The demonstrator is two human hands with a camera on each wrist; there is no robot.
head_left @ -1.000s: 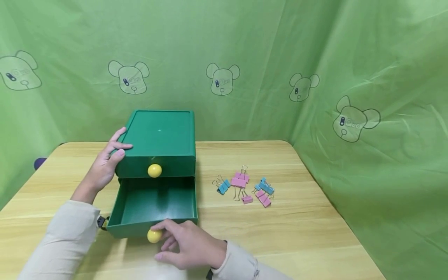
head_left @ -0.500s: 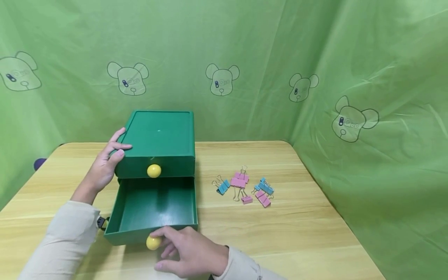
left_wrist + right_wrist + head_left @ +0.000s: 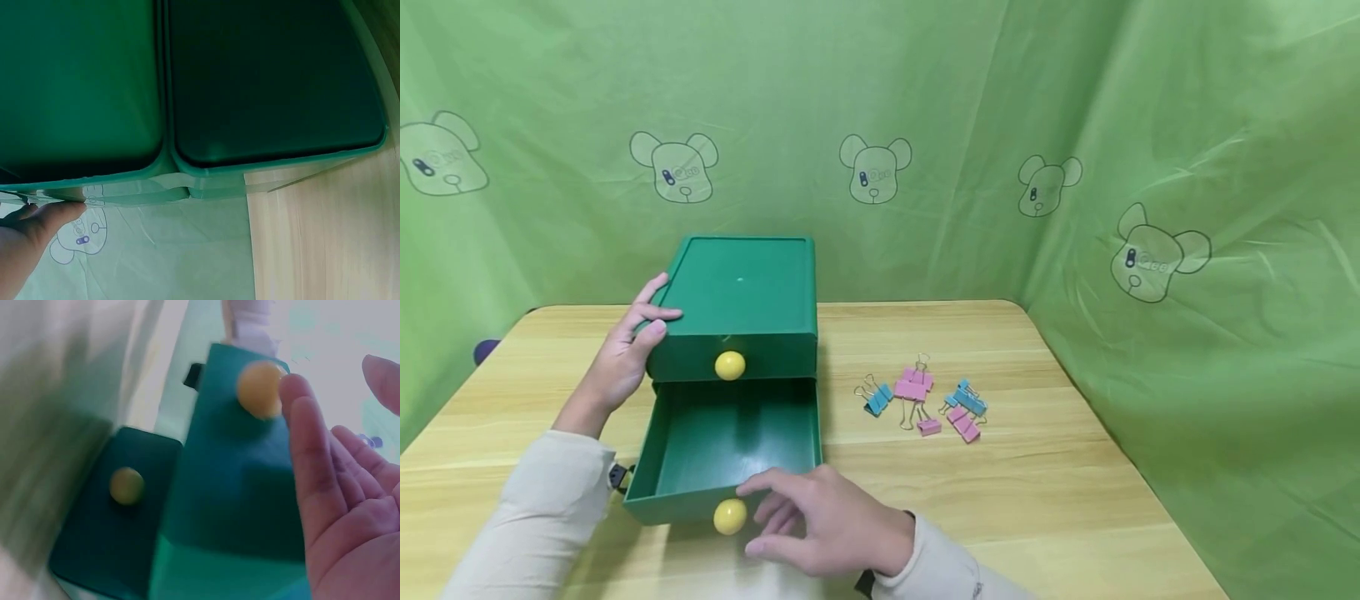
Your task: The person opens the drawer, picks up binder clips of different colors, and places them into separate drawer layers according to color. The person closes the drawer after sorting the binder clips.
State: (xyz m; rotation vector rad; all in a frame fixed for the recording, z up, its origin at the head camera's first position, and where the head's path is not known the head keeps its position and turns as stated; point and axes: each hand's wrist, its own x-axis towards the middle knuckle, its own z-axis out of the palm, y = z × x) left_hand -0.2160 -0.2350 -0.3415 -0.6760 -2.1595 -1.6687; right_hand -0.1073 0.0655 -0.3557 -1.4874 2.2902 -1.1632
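Note:
A green two-drawer cabinet [image 3: 741, 283] stands on the table, its upper drawer shut. The lower drawer [image 3: 737, 442] is pulled out, and its visible inside is bare. My left hand [image 3: 625, 350] rests on the cabinet's left side, one finger on the top edge and the thumb near the front corner. My right hand [image 3: 835, 521] hovers at the lower drawer's front, fingers loosely extended, just right of its yellow knob [image 3: 730, 517]. In the right wrist view, the fingertips [image 3: 294, 387] appear close beside a yellow knob [image 3: 257, 389]; contact is hard to tell.
Right of the cabinet lie several binder clips, pink [image 3: 912, 387] and blue [image 3: 877, 400], with another blue clip [image 3: 967, 400] and pink clip [image 3: 964, 425] close together. A green curtain [image 3: 955, 100] with bear outlines surrounds the wooden table [image 3: 1015, 500].
The lower drawer has come slightly further out toward me. My right hand has then moved a little right, away from its knob. My left hand stays in place.

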